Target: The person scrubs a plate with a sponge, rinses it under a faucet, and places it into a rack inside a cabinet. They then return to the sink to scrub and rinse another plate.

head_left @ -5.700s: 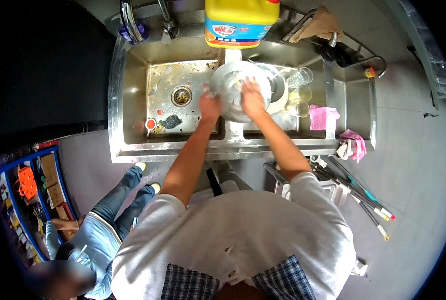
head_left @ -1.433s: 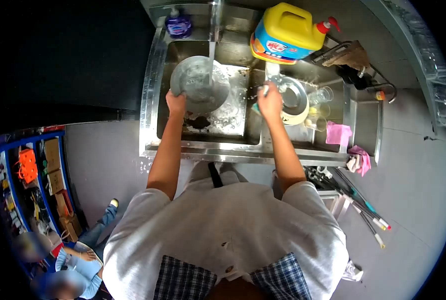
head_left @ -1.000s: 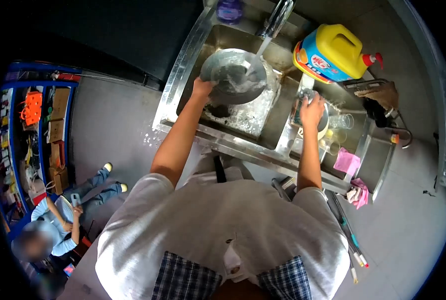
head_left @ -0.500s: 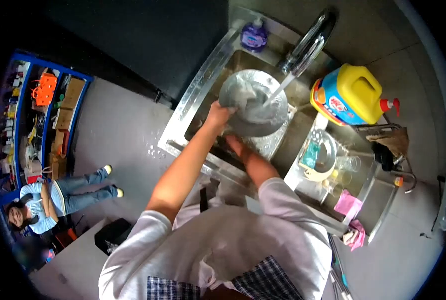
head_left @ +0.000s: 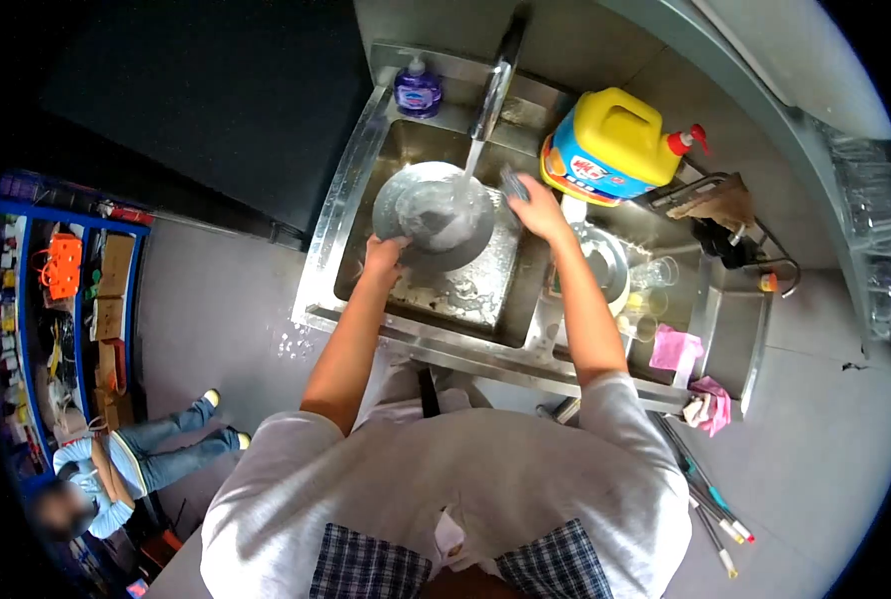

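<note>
My left hand grips the near-left rim of a round metal bowl in the left sink basin. Water runs from the tap into the bowl, and its surface is foamy. To the right of the bowl, above the basin's right edge, my right hand is closed on a small grey scrubber.
A purple soap bottle stands behind the basin, a large yellow jug at its back right. The right basin holds a pot, glasses and a pink cloth. A person stands at the far left by shelves.
My right hand has come up from under the bowl to its right side, now with the scrubber showing. The bowl sits more level under the water, and the view has shifted.
</note>
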`<state>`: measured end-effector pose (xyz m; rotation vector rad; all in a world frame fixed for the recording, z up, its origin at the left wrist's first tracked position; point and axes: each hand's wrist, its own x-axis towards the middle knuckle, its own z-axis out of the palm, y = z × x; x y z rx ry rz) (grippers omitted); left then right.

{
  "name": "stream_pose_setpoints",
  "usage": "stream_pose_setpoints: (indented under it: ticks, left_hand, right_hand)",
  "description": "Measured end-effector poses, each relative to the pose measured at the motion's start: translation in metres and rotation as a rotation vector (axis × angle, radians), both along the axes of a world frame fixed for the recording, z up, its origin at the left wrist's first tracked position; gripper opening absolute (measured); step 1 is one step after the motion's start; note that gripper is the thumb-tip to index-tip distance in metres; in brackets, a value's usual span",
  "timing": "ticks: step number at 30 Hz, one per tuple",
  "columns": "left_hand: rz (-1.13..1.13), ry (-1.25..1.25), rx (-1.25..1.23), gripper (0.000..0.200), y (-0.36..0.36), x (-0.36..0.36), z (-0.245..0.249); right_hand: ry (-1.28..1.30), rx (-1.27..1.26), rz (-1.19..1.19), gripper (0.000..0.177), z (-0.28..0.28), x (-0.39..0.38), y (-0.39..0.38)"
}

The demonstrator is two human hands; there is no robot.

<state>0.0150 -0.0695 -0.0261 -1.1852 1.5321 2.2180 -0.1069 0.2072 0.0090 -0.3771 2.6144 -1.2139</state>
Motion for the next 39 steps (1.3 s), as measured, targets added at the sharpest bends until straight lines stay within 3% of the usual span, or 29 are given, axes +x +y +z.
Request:
stream_pose_setpoints:
  ticks: [2,5,6,8,10,11,12,14,15,16,18,21,22,24,25,27,28,29,30,32,33,34,36,37,39]
  left_hand:
    - [0.016,0.083,-0.018,0.032,0.007,0.004,-0.001]
    - [0.038,0.156,-0.012,0.034,0.001,0.006,-0.047]
    - [0.060,0.094,-0.014,0.033,0.005,0.009,-0.027]
    - [0.096,0.230,0.083,0.030,0.000,0.011,-0.058]
    - [0.066,0.222,0.090,0.029,-0.002,0.012,-0.037]
    - [0.054,0.217,0.099,0.029,0.001,0.014,-0.028]
    - [0.035,0.222,0.138,0.029,0.002,0.017,-0.034]
    - [-0.009,0.244,0.209,0.029,-0.001,0.014,-0.045]
    - [0.007,0.223,0.123,0.029,0.005,0.015,-0.035]
    - [0.013,0.250,0.140,0.028,0.007,0.016,-0.037]
    - [0.036,0.303,0.179,0.028,0.015,0.018,-0.045]
    - [0.067,0.366,0.031,0.024,0.030,0.013,-0.068]
    - [0.073,0.391,-0.050,0.022,0.036,0.009,-0.075]
    - [0.169,0.401,0.052,0.021,0.041,0.001,-0.073]
    - [0.213,0.398,0.102,0.020,0.039,0.003,-0.076]
    - [0.164,0.391,-0.153,0.023,0.037,0.003,-0.085]
    - [0.143,0.385,-0.279,0.024,0.038,0.003,-0.067]
    - [0.106,0.124,-0.119,0.030,0.040,0.009,-0.050]
    - [0.089,0.180,-0.137,0.029,0.040,0.013,-0.060]
    - [0.068,0.309,-0.171,0.029,0.040,0.007,-0.086]
    - [-0.046,0.298,-0.394,0.033,0.041,0.005,-0.069]
    - [-0.003,0.295,-0.290,0.034,0.036,0.005,-0.098]
    - [0.079,0.305,-0.080,0.037,0.024,-0.011,-0.150]
    - [0.227,0.245,-0.003,0.039,0.030,-0.012,-0.098]
    - [0.154,0.165,-0.175,0.038,0.040,-0.013,-0.086]
  right_hand:
    - [-0.113,-0.038,0.116,0.047,0.013,-0.037,-0.038]
    - [-0.017,0.227,0.117,0.048,0.016,-0.073,-0.081]
    - [-0.042,0.298,0.089,0.049,0.025,-0.079,-0.086]
    - [0.046,0.273,0.021,0.046,-0.003,-0.098,-0.080]
    - [-0.150,0.103,-0.182,0.042,0.007,-0.098,-0.085]
    - [-0.031,0.041,-0.187,0.040,-0.001,-0.100,-0.086]
    - [-0.155,-0.039,-0.173,0.040,0.017,-0.090,-0.087]
    - [0.044,0.021,-0.117,0.044,-0.004,-0.076,-0.080]
    - [0.147,0.048,-0.075,0.046,-0.001,-0.063,-0.077]
    - [0.085,0.071,-0.010,0.044,0.017,-0.035,-0.075]
    - [0.113,0.403,0.175,0.039,0.025,0.006,-0.072]
    - [0.319,0.452,0.045,0.032,-0.023,0.023,-0.093]
    - [0.334,0.418,0.053,0.029,-0.038,0.029,-0.106]
    - [0.352,0.320,0.217,0.031,-0.029,0.061,-0.120]
    - [0.287,0.345,0.244,0.031,-0.024,0.072,-0.116]
    - [0.164,0.399,0.301,0.032,-0.013,0.080,-0.096]
    - [0.091,0.483,0.254,0.032,-0.016,0.070,-0.088]
    - [0.013,0.565,0.207,0.033,-0.022,0.053,-0.083]
    - [-0.072,0.646,0.165,0.033,-0.029,0.044,-0.082]
    - [0.128,0.459,0.101,0.033,-0.042,0.040,-0.102]
    - [0.220,0.389,0.100,0.033,-0.055,0.045,-0.119]
    - [0.303,0.317,0.097,0.032,-0.059,0.055,-0.129]
    - [0.134,0.380,0.257,0.031,-0.052,0.069,-0.123]
    - [0.059,0.415,0.321,0.030,-0.044,0.075,-0.111]
    - [-0.067,0.503,0.413,0.032,-0.049,0.073,-0.094]
